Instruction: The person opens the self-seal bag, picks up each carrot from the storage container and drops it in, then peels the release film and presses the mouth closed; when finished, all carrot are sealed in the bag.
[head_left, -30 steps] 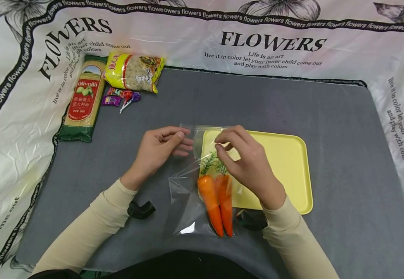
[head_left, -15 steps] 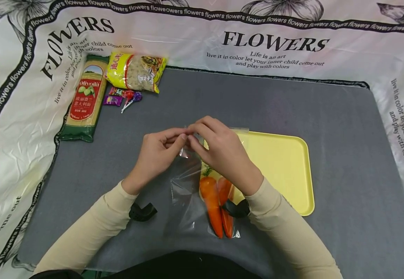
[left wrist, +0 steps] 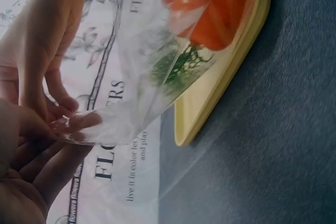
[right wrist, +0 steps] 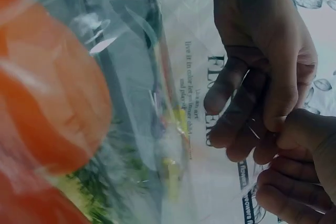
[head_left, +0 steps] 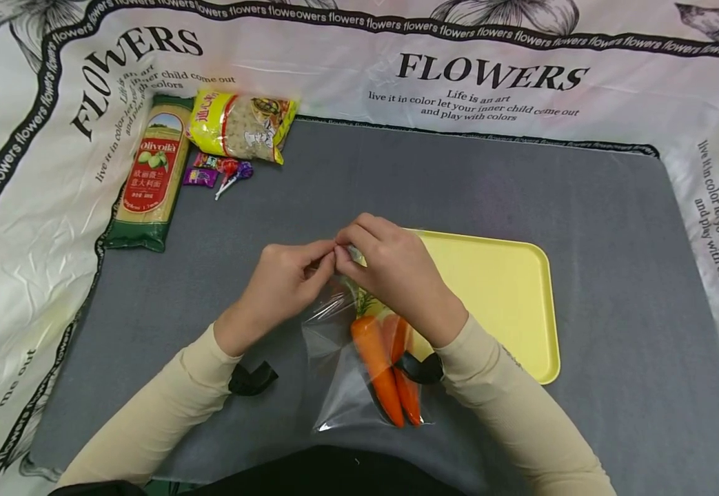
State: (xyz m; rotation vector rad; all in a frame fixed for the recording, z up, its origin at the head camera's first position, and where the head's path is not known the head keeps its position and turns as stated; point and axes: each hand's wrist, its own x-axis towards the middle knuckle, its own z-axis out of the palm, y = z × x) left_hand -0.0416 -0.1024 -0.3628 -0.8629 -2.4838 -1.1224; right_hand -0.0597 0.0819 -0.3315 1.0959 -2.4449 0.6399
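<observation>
Two orange carrots (head_left: pixel 376 365) with green tops lie inside a clear plastic zip bag (head_left: pixel 334 372). My left hand (head_left: pixel 281 286) pinches the bag's top edge between thumb and fingers. Right beside it, my right hand (head_left: pixel 393 272) pinches the same edge, its fingertips meeting the left ones. In the left wrist view the bag's clear film (left wrist: pixel 126 124) runs from the fingers down to the carrots. The right wrist view shows both hands together at the edge, with a carrot (right wrist: pixel 58 87) close to the camera. The right hand and forearm partly cover the bag and one carrot.
A yellow tray (head_left: pixel 502 303) lies under and right of the bag. At the back left are a spaghetti pack (head_left: pixel 151 172), a yellow food bag (head_left: pixel 241 127), a purple candy (head_left: pixel 200 178) and lollipops (head_left: pixel 230 172). A printed cloth (head_left: pixel 489 89) borders the grey table (head_left: pixel 613 275).
My right hand has moved left to meet the left hand at the bag's top edge. Both now pinch it, and the bag and carrots have shifted and tilted slightly.
</observation>
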